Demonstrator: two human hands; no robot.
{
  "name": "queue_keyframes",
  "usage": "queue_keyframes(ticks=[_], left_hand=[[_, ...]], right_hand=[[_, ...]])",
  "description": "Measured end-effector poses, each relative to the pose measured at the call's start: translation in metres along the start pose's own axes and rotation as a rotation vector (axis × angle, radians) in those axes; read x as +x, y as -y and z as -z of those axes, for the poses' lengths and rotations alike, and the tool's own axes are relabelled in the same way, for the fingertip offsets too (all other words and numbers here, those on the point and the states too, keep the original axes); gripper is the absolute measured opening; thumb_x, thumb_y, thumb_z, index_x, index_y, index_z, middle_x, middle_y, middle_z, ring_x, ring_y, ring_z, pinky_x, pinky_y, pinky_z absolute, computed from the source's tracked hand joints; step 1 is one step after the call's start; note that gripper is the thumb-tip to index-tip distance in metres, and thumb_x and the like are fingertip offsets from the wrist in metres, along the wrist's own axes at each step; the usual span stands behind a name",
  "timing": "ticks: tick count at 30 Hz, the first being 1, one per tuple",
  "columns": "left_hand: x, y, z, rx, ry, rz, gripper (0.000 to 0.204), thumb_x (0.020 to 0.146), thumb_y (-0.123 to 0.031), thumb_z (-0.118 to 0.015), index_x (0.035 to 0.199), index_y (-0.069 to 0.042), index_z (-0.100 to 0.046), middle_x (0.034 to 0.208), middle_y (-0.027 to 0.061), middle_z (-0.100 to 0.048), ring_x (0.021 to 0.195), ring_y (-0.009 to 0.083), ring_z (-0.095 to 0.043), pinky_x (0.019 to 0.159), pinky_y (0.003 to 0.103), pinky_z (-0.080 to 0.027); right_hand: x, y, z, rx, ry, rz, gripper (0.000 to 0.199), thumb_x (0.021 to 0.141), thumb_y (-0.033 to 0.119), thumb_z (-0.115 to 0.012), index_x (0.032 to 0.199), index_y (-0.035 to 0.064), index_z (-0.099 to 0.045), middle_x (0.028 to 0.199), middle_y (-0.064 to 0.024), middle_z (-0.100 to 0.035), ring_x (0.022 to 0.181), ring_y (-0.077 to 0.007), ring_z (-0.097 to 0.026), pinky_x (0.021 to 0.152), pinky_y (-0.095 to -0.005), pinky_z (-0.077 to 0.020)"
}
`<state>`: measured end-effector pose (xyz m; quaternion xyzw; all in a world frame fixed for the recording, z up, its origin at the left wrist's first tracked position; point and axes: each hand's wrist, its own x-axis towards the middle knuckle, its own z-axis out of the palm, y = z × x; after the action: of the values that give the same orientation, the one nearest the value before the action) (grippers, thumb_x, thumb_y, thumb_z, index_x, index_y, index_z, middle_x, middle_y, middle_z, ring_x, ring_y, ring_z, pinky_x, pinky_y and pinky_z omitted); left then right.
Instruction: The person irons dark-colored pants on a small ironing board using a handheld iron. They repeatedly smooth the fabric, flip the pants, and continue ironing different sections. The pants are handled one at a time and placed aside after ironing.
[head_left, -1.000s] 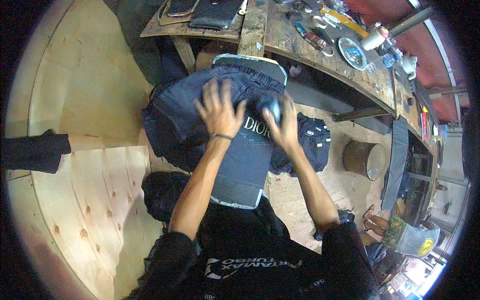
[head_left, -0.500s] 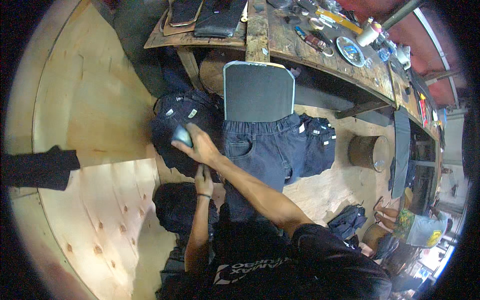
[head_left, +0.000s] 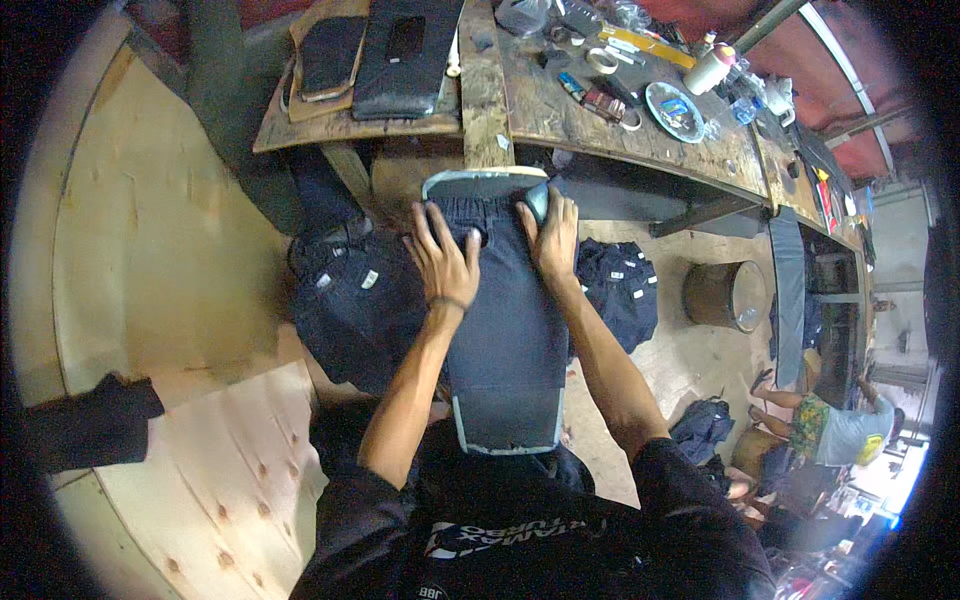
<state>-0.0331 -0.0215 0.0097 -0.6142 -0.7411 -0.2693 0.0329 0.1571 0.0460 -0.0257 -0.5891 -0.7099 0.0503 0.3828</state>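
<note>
Workbench (head_left: pixel 545 112): beyond the board's far end.
Board (head_left: pixel 508 418): bare at its near end.
Denim garment (head_left: pixel 505 315): over the board; its waistband (head_left: pixel 478 207) has shifted from mid-board to near the far end, so the cloth, I judge, is now drawn almost fully on.
Left pile (head_left: pixel 350 300), right pile (head_left: pixel 615 295): dark garments flanking the board.
My left hand (head_left: pixel 443 262): spread on the denim, board's left side; grasping nothing visible.
My right hand (head_left: pixel 553 240): clasping a blue-grey block (head_left: pixel 537 203), board's far right corner.

garment (head_left: pixel 510 320) lies on the board (head_left: pixel 508 422); left pile (head_left: pixel 350 315) at nine o'clock, right pile (head_left: pixel 617 300) at three, workbench (head_left: pixel 562 128) at twelve.
</note>
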Motion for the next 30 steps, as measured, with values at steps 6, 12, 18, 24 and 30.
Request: queue_keyframes(ticks=[6, 12, 18, 24, 30], left_hand=[[0.019, -0.029, 0.031, -0.021, 0.931, 0.032, 0.079, 0.088, -0.065, -0.079, 0.123, 0.005, -0.075, 0.127, 0.0316, -0.072, 0.121, 0.0451, -0.069, 0.108, 0.054, -0.053], [0.054, 0.025, -0.006, -0.412, 1.293, -0.091, 0.081, 0.094, -0.045, -0.084, 0.151, 0.004, -0.054, 0.147, 0.0212, -0.065, 0.134, 0.0275, -0.062, 0.117, 0.036, -0.046], [0.04, 0.006, 0.037, -0.312, 0.924, 0.001, 0.111, 0.087, -0.052, -0.088, 0.163, 0.008, -0.033, 0.152, 0.0329, -0.056, 0.141, 0.041, -0.058, 0.12, 0.047, -0.043], [0.009, -0.022, 0.029, -0.026, 0.509, -0.145, 0.115, 0.083, -0.071, -0.077, 0.172, -0.017, -0.029, 0.16, 0.0209, -0.048, 0.153, 0.038, -0.04, 0.12, 0.073, -0.026], [0.023, 0.012, -0.023, -0.017, 0.253, -0.17, 0.154, 0.06, -0.095, -0.075, 0.175, -0.013, -0.013, 0.18, 0.0248, -0.012, 0.167, 0.0445, -0.007, 0.12, 0.086, -0.004]], right_hand=[[0.006, -0.007, -0.001, 0.019, -0.003, 0.0, 0.065, 0.099, 0.036, -0.077, 0.14, -0.0088, -0.054, 0.115, -0.0283, -0.062, 0.109, -0.0462, -0.059, 0.098, -0.0521, -0.0488], [0.002, -0.014, -0.014, 0.056, -0.043, -0.034, 0.068, 0.096, 0.041, -0.081, 0.137, -0.0085, -0.058, 0.118, -0.0277, -0.065, 0.114, -0.0456, -0.06, 0.101, -0.0509, -0.0494], [0.006, 0.004, 0.033, 0.316, -0.039, -0.206, 0.074, 0.09, 0.043, -0.087, 0.137, -0.0089, -0.063, 0.127, -0.029, -0.068, 0.116, -0.0447, -0.063, 0.105, -0.052, -0.0489], [-0.124, 0.09, 0.133, 0.076, 0.767, 0.273, 0.075, 0.081, 0.027, -0.087, 0.145, -0.0003, -0.058, 0.114, -0.022, -0.067, 0.105, -0.0433, -0.061, 0.099, -0.0557, -0.0474], [-0.085, 0.089, 0.104, 0.259, 0.842, 0.4, 0.062, 0.09, 0.037, -0.081, 0.14, 0.0052, -0.063, 0.124, -0.0204, -0.065, 0.115, -0.0418, -0.059, 0.098, -0.0534, -0.0494]])
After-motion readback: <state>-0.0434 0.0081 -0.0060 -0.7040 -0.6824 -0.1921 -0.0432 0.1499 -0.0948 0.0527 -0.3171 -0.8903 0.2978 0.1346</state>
